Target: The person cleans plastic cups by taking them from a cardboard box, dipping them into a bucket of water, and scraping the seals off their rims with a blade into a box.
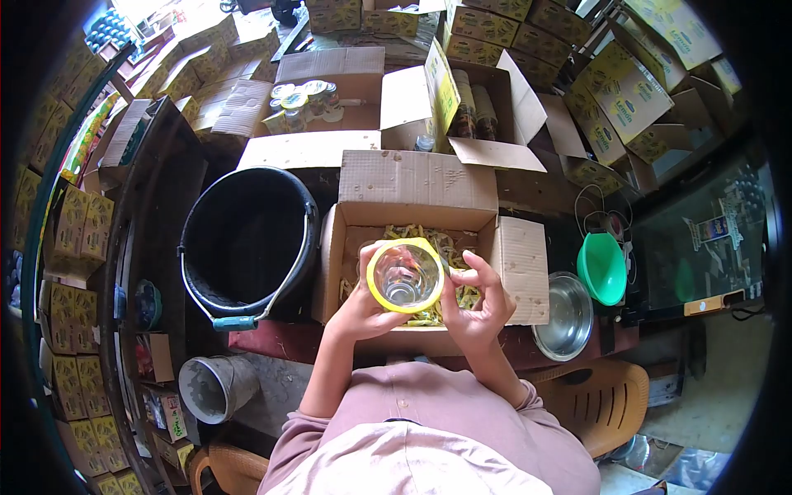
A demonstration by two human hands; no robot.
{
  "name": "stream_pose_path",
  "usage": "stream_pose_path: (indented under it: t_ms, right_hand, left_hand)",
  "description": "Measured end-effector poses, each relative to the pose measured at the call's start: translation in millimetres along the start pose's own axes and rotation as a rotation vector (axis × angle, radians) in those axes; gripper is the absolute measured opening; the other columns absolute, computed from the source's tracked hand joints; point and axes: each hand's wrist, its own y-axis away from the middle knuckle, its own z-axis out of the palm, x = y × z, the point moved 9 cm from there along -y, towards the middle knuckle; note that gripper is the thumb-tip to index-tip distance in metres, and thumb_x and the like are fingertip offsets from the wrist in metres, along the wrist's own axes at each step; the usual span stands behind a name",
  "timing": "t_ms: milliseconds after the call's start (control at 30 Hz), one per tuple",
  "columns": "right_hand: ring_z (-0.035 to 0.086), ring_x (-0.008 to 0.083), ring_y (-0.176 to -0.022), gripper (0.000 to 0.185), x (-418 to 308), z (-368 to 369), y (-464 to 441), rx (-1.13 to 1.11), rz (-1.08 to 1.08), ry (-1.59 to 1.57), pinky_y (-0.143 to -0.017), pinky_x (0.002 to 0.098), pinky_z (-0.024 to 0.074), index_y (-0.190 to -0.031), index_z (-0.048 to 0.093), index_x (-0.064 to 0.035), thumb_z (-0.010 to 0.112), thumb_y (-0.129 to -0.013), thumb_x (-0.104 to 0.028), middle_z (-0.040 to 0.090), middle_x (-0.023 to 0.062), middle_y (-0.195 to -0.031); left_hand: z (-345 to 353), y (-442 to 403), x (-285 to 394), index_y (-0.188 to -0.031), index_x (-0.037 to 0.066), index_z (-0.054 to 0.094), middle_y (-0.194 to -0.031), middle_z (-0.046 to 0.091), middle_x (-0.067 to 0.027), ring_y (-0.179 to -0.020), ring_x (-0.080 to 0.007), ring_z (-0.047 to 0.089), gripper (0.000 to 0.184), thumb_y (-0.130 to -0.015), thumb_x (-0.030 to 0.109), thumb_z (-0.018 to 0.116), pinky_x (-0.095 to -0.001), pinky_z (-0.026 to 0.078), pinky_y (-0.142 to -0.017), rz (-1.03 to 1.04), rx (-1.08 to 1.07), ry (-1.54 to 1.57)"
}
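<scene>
A clear jar (404,280) is held up over the open cardboard box (417,177), its mouth facing me. Around the mouth runs a yellow band (374,290). My left hand (360,301) is closed round the jar's left side. On the other side, my right hand (478,301) has its thumb and index finger pressed at the band's right edge, with the other fingers curled and raised. Loose yellow strips (427,317) lie in the box below the jar. The jar and my hands hide part of the box's inside.
A large black bucket (309,247) stands left of the box. To the right are a steel bowl (564,318) and a green bowl (602,268). Behind, one carton (330,62) holds several lidded jars (301,101); another (521,99) holds stacked items. Cartons line both sides.
</scene>
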Motion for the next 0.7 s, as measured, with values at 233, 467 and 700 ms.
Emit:
stream_pose_path:
  t_ms: [233,467,700]
  right_hand:
    - [0.059,0.0105,-0.064,0.043,8.4,1.6,-3.6,-0.01,0.106,-0.126,-0.062,0.021,0.047,-0.106,0.053,0.0008,0.067,-0.066,0.004,0.059,0.0049,-0.068]
    - [0.061,0.0106,-0.065,0.043,6.3,-2.0,-1.7,0.017,0.158,-0.233,-0.062,0.0216,0.0482,-0.107,0.051,0.0012,0.066,-0.067,0.005,0.06,0.0061,-0.066]
    - [0.061,0.012,-0.062,0.042,4.6,-0.8,1.1,0.007,0.136,-0.177,-0.06,0.023,0.0486,-0.105,0.052,0.001,0.066,-0.066,0.005,0.061,0.0066,-0.065]
  left_hand:
    - [7.9,-2.9,1.8,-0.123,0.004,0.029,-0.112,0.04,-0.0107,-0.105,-0.0186,0.044,0.07,-0.065,0.007,0.068,-0.0305,0.04,-0.089,-0.043,-0.037,0.156]
    - [11.7,-4.1,-6.1,-0.123,0.004,0.027,-0.112,0.041,-0.0102,-0.104,-0.0175,0.045,0.071,-0.065,0.007,0.068,-0.0312,0.041,-0.087,-0.058,-0.034,0.435]
    - [10.6,-3.6,-8.2,-0.126,0.004,0.028,-0.115,0.042,-0.0103,-0.109,-0.0189,0.043,0.07,-0.067,0.006,0.066,-0.0353,0.036,-0.093,-0.066,-0.005,0.427]
